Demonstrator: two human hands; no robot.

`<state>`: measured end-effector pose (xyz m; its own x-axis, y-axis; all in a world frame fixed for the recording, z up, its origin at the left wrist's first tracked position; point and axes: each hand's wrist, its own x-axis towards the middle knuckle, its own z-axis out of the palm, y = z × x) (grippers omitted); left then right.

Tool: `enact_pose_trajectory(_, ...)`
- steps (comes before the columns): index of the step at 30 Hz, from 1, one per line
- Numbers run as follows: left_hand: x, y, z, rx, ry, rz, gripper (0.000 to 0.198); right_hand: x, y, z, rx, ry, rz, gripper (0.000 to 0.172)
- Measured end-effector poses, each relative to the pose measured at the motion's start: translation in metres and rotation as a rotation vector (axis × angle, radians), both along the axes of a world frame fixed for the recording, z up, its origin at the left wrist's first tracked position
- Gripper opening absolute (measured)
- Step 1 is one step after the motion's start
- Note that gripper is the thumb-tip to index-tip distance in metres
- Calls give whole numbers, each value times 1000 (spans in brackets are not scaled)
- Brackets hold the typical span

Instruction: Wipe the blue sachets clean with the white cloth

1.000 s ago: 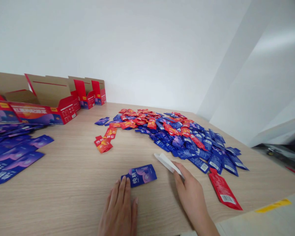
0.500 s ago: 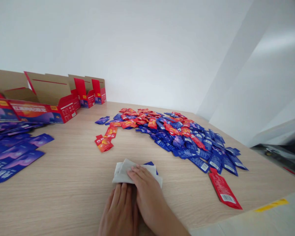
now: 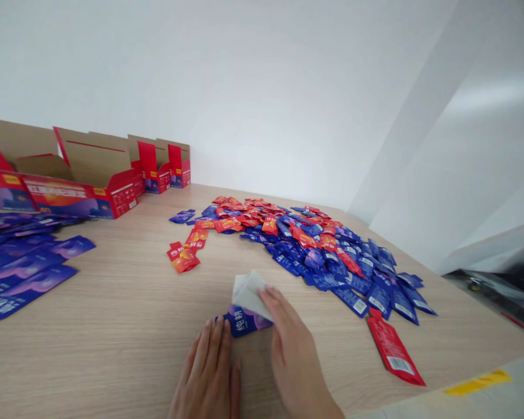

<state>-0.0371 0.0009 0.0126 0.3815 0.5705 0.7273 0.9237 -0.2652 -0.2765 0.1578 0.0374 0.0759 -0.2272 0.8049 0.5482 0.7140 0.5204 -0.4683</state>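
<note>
A blue sachet (image 3: 245,323) with purple print and white lettering lies flat in front of me. My left hand (image 3: 206,372) is laid flat on the table, its fingertips on the sachet's left end. A folded white cloth (image 3: 250,293) covers the upper part of the sachet. My right hand (image 3: 293,349) has its fingers closed on the cloth's right side, partly hiding it and the sachet's right end.
Blue and red sachets (image 3: 314,256) form a wide heap at back right. A red sachet (image 3: 393,349) lies near the right edge. Two red sachets (image 3: 183,256) sit beyond my hands. Blue sachets (image 3: 30,273) overlap at left, before open red cartons (image 3: 87,192).
The cloth has slid up and to the right with my right hand, uncovering much of the blue sachet's front. My hands have moved apart; the left stays at the sachet's end.
</note>
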Motion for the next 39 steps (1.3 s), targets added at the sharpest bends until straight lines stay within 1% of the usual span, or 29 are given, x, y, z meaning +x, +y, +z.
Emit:
enact_pose_trajectory(2, -7, 2, -9, 3, 50, -67, 68, -30, -2, -5, -31, -52, 144, 82)
enact_pose_trajectory(3, -11, 3, -13, -2, 68, -89, 66, -41, 0, -8, -46, -85, 203, 82)
enact_pose_trajectory(4, -13, 4, -16, -8, 83, -103, 66, -47, 2, -13, -65, -118, 237, 82)
enact_pose_trajectory(6, -14, 4, -19, -19, 86, -101, 65, -45, 7, -21, -87, -166, 230, 83)
enact_pose_trajectory(8, -11, 4, -16, -32, 63, -76, 68, -27, 12, -27, -89, -194, 156, 87)
enact_pose_trajectory(11, -2, 2, -6, -51, -5, -27, 76, 18, 13, -29, -104, -234, 8, 89)
enact_pose_trajectory(14, 5, 1, 4, -28, -49, -7, 79, 57, 10, -25, -141, -258, -156, 79)
enact_pose_trajectory(16, 7, 1, 7, -10, -61, 2, 79, 69, 7, -23, -134, -208, -221, 72)
enact_pose_trajectory(17, 7, 1, 7, -4, -65, 7, 79, 69, 6, -22, -116, -164, -233, 70)
enact_pose_trajectory(19, 6, 1, 2, -18, -68, 16, 79, 56, 2, -20, -58, -65, -205, 68)
enact_pose_trajectory(22, -1, 2, -12, -37, -56, 27, 74, 13, -3, -17, 25, 28, -55, 74)
enact_pose_trajectory(25, -12, 3, -26, -30, 53, -23, 60, -33, -4, -17, -1, -19, 157, 80)
enact_pose_trajectory(27, -16, 5, -29, -38, 117, -26, 52, -48, -1, -19, -43, -102, 244, 82)
enact_pose_trajectory(28, -16, 6, -29, -41, 125, -10, 49, -47, 1, -21, -63, -146, 252, 82)
enact_pose_trajectory(30, -13, 6, -24, -29, 105, 19, 47, -33, 5, -26, -90, -215, 204, 83)
enact_pose_trajectory(34, 1, 4, -6, -14, -3, 33, 54, 27, 8, -33, -117, -266, -11, 87)
enact_pose_trajectory(37, 7, 3, 4, 18, -43, 31, 52, 65, 6, -33, -156, -251, -149, 80)
enact_pose_trajectory(39, 8, 3, 5, 38, -33, 33, 51, 75, 6, -31, -148, -196, -194, 72)
